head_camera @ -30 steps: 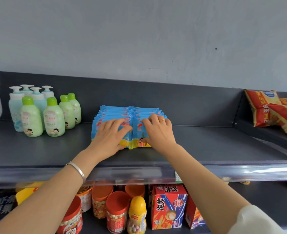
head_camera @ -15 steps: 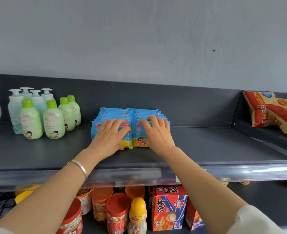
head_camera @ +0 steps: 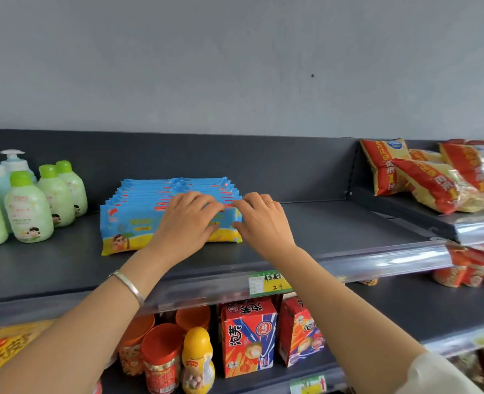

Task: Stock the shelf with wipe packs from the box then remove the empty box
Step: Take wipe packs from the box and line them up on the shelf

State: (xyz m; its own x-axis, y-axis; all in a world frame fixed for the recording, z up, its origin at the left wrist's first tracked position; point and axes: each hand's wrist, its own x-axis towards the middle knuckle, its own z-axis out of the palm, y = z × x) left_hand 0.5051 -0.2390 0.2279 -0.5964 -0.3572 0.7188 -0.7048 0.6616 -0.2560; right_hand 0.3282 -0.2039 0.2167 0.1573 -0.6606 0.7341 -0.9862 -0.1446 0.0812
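Left hand point(head_camera: 189, 220) and right hand point(head_camera: 263, 220), head view:

1. Left hand: fingers curved over the top edge of the front wipe packs point(head_camera: 132, 220), thumb on the front face. It grips the packs near the middle of the row.
2. Right hand: fingers bent, tips on the top edge at the right end of the row, thumb against the front face below them. It pinches the packs lightly at that end.
3. Wipe packs: they stand on edge on the upper shelf point(head_camera: 334, 228), filed one behind another toward the back panel. Each pack's long axis runs left to right, parallel to the shelf front.
4. Key relation: the row lies straight ahead of both hands. Most of its visible width extends to the left of the left hand, and the right hand marks its right limit. The left hand is nearer the uncovered left part.
5. Bottles point(head_camera: 27, 211) stand near the row on its left. Open shelf lies to its right.
6. The box is not in view.

Assessment: stocking appears finished or nearly so. The present step appears to be squaring the row. Any push should run along the long axis, away from the bottles.
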